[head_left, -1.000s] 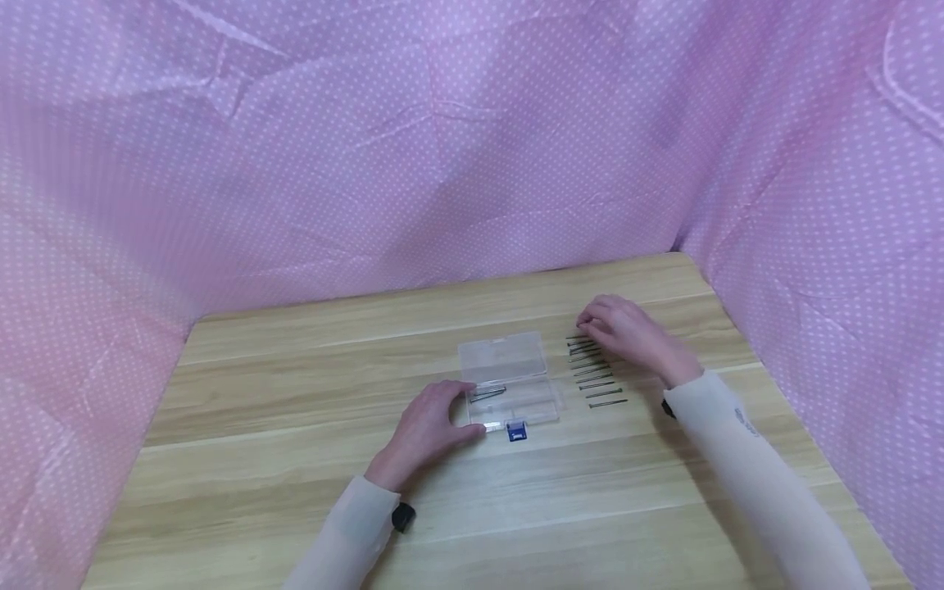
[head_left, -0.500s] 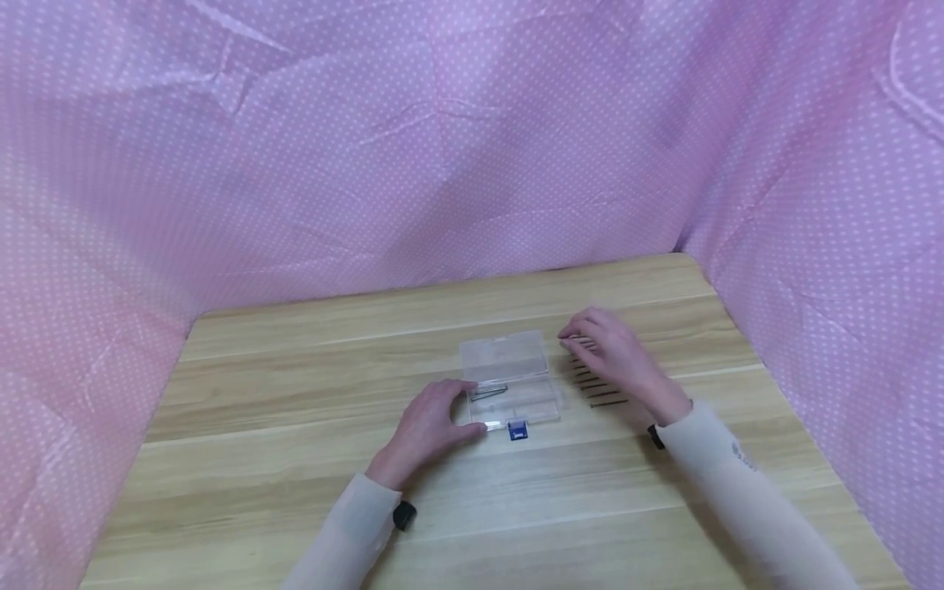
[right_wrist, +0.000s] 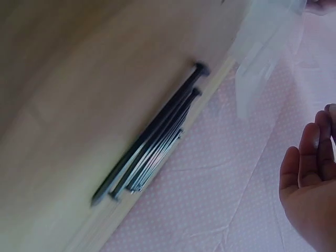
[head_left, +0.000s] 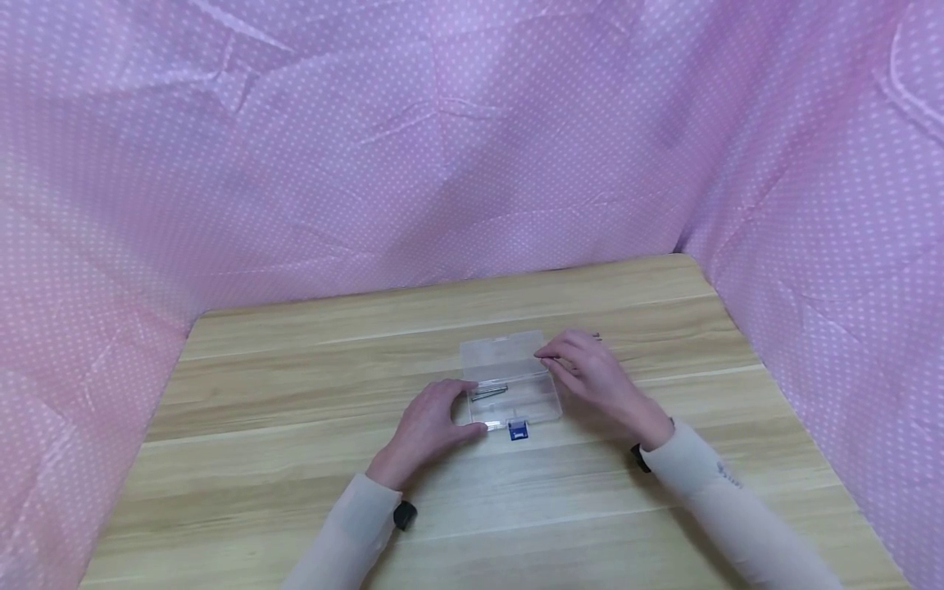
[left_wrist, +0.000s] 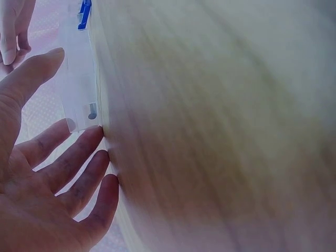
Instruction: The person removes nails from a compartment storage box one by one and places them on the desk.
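A clear plastic box (head_left: 537, 401) lies with its lid (head_left: 503, 356) folded back. Several metal nails (head_left: 489, 393) rest in its left part. My left hand (head_left: 428, 426) steadies the box's left end, thumb at the front corner and index finger near the hinge. In the left wrist view the fingers of that left hand (left_wrist: 63, 173) are spread and nearly straight. Over the lid's right edge, my right hand (head_left: 590, 373) pinches a thin dark nail (head_left: 542, 357), mostly hidden by the fingers. The right wrist view shows more nails (right_wrist: 152, 136) in a row on the table.
A blue latch (head_left: 519, 430) sticks out from the box's front edge. The wood-grain table (head_left: 295, 385) is bounded by pink dotted cloth (head_left: 332, 164) at the back and sides. My right hand and forearm cover most of the nail row in the head view.
My right hand has moved left and nearer from the far end of the nail row to the lid's right edge, a nail between its fingertips. My left hand and the box have stayed put.
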`<state>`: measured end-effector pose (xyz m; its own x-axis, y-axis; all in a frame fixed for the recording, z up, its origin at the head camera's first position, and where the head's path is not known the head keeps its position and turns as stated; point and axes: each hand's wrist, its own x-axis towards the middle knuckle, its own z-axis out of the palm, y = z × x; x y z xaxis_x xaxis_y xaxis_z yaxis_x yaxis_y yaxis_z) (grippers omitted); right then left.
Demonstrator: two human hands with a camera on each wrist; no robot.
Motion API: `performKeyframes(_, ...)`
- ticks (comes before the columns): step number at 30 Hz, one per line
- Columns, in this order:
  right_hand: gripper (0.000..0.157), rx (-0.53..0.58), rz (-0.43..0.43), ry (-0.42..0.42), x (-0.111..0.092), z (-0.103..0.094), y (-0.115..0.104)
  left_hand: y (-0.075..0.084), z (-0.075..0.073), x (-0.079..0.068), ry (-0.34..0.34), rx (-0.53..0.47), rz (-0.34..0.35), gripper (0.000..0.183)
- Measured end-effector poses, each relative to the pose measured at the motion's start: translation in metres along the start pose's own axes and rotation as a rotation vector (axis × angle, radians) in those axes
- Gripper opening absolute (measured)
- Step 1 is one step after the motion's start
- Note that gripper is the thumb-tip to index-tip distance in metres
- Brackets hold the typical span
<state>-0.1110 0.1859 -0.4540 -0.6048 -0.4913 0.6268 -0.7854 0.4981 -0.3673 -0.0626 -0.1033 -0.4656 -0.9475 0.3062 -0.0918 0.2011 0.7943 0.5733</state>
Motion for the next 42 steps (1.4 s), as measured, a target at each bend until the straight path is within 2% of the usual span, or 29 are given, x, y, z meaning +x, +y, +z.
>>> performKeyframes(5,0.022,0.008,-0.001,0.008,0.002,0.006,-0.008,0.0,0.0,0.0,-0.004,-0.002,-0.007,0.067)
performKeyframes(10,0.019,0.004,-0.001,-0.03,0.005,0.013,-0.016,0.001,0.0,0.0,-0.003,-0.003,-0.005,0.067)
performKeyframes(18,0.014,-0.018,0.008,-0.121,0.01,0.023,-0.029,0.0,0.0,0.0,-0.004,-0.002,-0.002,0.067)
performKeyframes(25,0.014,-0.063,0.025,-0.214,0.016,0.027,-0.036,-0.001,0.0,-0.001,0.012,0.001,0.033,0.066)
performKeyframes(35,0.013,-0.077,0.126,-0.383,0.023,0.034,-0.039,-0.001,-0.001,0.0,0.027,-0.007,0.051,0.065)
performKeyframes(42,0.011,-0.093,0.152,-0.452,0.028,0.039,-0.037,-0.001,-0.001,0.0,0.023,-0.008,0.045,0.066)
